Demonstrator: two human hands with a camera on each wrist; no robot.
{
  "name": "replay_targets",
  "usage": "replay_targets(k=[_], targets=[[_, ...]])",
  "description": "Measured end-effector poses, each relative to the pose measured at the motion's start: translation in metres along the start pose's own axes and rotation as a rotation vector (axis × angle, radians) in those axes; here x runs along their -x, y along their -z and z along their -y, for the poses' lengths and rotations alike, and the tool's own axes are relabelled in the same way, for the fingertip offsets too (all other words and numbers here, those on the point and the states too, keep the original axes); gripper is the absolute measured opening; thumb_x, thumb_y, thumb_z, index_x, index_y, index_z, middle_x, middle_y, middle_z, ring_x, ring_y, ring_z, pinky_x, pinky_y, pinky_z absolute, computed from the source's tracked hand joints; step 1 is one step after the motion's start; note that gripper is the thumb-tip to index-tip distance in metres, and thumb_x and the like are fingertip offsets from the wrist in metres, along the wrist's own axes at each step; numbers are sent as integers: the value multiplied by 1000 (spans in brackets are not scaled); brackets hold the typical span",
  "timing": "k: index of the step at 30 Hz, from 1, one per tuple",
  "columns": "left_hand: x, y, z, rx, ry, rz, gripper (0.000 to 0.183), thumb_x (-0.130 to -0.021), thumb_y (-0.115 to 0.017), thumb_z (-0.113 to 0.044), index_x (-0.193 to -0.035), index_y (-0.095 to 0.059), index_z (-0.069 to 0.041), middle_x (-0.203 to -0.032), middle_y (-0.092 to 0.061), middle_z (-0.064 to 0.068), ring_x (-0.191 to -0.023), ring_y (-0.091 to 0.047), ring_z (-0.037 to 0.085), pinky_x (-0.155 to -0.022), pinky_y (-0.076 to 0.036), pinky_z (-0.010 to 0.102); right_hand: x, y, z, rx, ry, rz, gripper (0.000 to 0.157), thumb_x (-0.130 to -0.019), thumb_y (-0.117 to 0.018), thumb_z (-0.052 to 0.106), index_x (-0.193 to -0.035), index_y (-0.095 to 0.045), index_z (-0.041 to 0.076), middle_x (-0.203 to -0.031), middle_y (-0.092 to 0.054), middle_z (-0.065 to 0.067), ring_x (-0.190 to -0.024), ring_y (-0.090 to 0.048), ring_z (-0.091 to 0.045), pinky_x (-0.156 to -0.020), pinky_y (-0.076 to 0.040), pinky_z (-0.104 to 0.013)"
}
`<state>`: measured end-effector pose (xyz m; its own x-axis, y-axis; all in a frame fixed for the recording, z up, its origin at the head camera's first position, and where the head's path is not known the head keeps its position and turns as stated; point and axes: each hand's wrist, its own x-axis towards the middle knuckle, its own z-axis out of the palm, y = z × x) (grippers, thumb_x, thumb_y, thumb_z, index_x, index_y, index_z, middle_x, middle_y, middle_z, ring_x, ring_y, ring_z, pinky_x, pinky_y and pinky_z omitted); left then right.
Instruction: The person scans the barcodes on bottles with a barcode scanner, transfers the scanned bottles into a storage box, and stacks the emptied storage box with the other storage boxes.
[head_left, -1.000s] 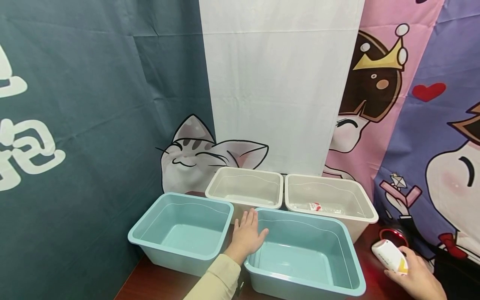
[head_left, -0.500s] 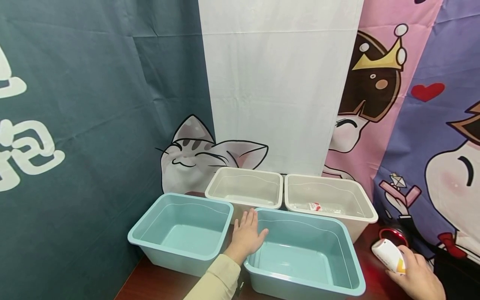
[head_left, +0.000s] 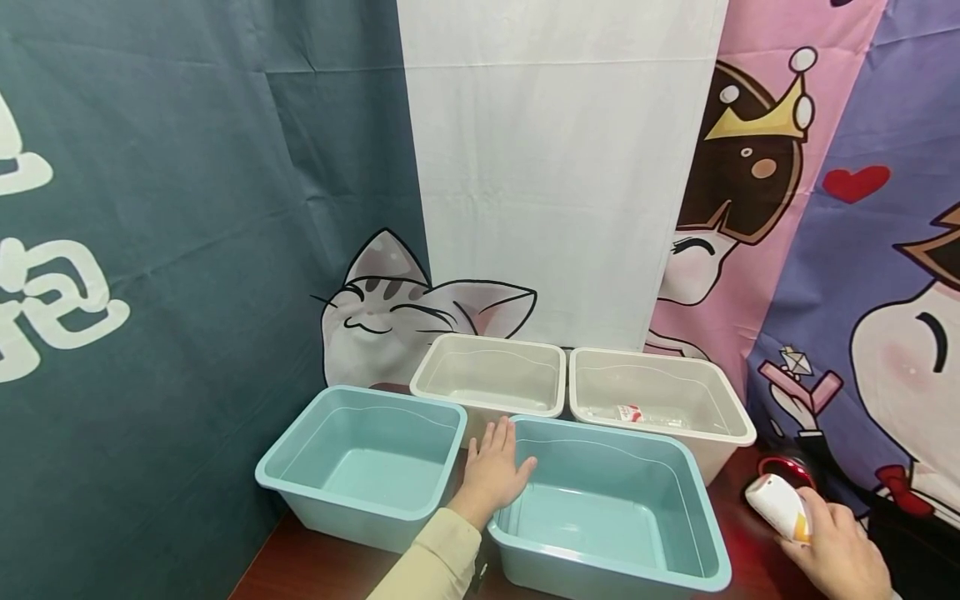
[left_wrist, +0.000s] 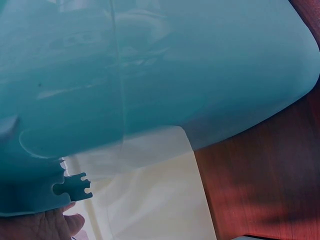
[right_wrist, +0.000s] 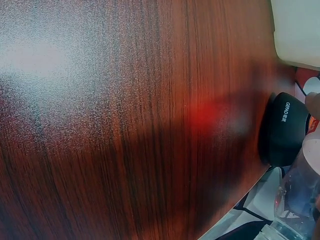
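My left hand point(head_left: 492, 475) lies on the left rim of the right-hand blue bin point(head_left: 600, 562), fingers straight and thumb out to the side. In the left wrist view, part of the hand point(left_wrist: 42, 225) shows under the bin's rim at lower left. At the far right my right hand point(head_left: 843, 546) grips a white, round-ended container point(head_left: 777, 506) with a yellow patch near the fingers. Its exact kind is unclear. Just behind it is a black round object point(right_wrist: 286, 130) with a red ring on top. Only a fingertip of the right hand shows in the right wrist view.
Another blue bin point(head_left: 352, 508) stands to the left. Behind are two cream bins, the left one point(head_left: 487, 342) and the right one point(head_left: 660, 360). A clear bottle point(head_left: 632, 413) with a red-and-white label lies in the right one. Printed cloth point(head_left: 187, 208) hangs behind the brown table point(head_left: 315, 567).
My right hand and the white container have shifted very slightly to the right and up. The left hand and the bins stay in place.
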<state>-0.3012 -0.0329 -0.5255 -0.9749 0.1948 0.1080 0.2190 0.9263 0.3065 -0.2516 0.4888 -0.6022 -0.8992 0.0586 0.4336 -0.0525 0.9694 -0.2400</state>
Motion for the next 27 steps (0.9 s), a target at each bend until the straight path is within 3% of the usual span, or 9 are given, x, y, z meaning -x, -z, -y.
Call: replay_targets(k=[10,21,27], targets=[[0,2,-1,-7,5,13,75,-103,-46,-50,-157,-31,0,-166,-24,15,-153,-21,34,-119,-21,60,2,-2,-2,21,29,-64,97,-55,-96,22,-134,-41,7,-97,-50,-34,-75,-53,-55,-53,-44,-67],[1,3,-1,-19,4,16,77,-103,-43,-53,-158,-30,-1,-167,-24,14,-153,-21,33,-119,-21,60,1,-1,2,56,74,-91,96,-50,-97,17,-131,-45,9,-96,-51,-27,-72,-54,-51,-53,-41,-64],[0,1,-1,-22,5,13,77,-103,-43,-54,-158,-30,-1,-167,-24,13,-153,-21,34,-119,-22,60,2,-5,1,65,141,-164,97,-45,-95,16,-129,-47,10,-97,-52,-27,-69,-54,-50,-51,-41,-64]])
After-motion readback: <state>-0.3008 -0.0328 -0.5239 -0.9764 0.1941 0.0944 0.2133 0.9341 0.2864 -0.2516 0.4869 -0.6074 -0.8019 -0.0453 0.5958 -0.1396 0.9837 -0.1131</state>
